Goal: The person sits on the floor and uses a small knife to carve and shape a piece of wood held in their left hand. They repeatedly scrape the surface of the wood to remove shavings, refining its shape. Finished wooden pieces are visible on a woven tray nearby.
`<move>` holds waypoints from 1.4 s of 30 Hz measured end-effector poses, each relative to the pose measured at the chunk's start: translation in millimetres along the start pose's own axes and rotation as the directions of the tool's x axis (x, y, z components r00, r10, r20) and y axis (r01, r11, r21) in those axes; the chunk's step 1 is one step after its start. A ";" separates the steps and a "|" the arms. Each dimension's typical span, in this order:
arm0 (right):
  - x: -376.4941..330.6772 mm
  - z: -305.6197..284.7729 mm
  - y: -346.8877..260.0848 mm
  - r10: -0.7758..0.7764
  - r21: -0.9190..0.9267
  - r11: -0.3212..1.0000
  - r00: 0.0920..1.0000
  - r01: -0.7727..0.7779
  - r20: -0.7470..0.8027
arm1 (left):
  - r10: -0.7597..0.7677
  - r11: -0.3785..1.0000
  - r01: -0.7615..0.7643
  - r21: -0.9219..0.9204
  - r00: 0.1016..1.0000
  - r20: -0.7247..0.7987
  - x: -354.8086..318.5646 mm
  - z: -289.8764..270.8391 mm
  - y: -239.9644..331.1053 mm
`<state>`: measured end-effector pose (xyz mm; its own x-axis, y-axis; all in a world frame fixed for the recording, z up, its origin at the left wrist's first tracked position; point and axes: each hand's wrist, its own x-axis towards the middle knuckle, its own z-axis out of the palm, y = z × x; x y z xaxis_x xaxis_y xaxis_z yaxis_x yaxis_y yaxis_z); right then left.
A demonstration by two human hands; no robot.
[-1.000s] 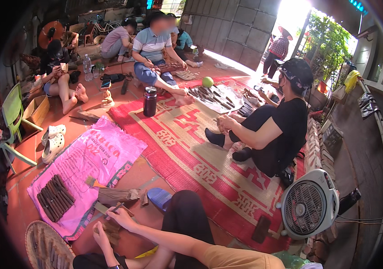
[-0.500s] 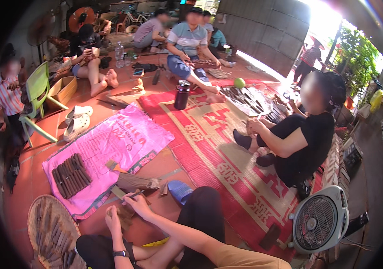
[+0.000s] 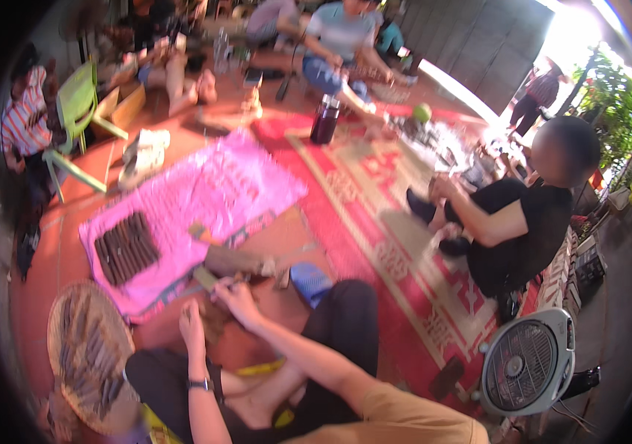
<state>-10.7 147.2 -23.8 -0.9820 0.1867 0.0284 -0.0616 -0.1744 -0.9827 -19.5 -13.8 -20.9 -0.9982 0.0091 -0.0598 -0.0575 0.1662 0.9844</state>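
My right hand, fingers closed, grips a thin dark tool smeared by motion. Just left of it, my left hand is also closed; whatever is in its fingers cannot be made out. A flat grey-green block lies right beyond the hands, and some brown material shows between and below them. Farther out is a long brown piece of wood, with a brush-like tool behind it. Dark brown sticks lie in neat rows on a pink plastic sheet.
To my left, a round woven tray holds several dark pieces. A blue slipper lies by my knee. On the red patterned mat stands a dark flask. A person in black sits at right, behind a box fan. Other people sit farther back.
The view has shifted and blurred, so the far scene sits higher and more to the right. Both hands stay close together over the same spot, still closed.
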 end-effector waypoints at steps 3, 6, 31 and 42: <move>-1.2 1.8 -6.7 0.072 0.068 0.995 0.997 -0.070 -0.026 | -0.062 0.998 0.061 0.034 0.998 0.002 -9.5 -4.4 1.3; -2.6 7.6 -11.0 0.104 0.110 0.989 0.994 -0.102 -0.012 | -0.105 0.993 0.108 0.038 0.991 -0.079 -3.0 -2.9 2.6; -4.1 4.5 -9.8 0.014 -0.124 0.992 0.999 -0.020 -0.052 | -0.111 0.986 0.119 0.113 0.991 -0.072 -4.7 2.3 1.7; -1.8 3.4 -17.9 0.018 -0.135 0.991 1.000 -0.017 0.007 | -0.117 0.992 0.120 0.049 0.992 -0.046 -7.9 0.4 11.8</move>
<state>-8.5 146.7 -5.6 -0.9842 0.1768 0.0120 -0.0204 -0.0455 -0.9988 -12.3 -11.5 -8.9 -0.9843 -0.0561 -0.1673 -0.1755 0.2144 0.9609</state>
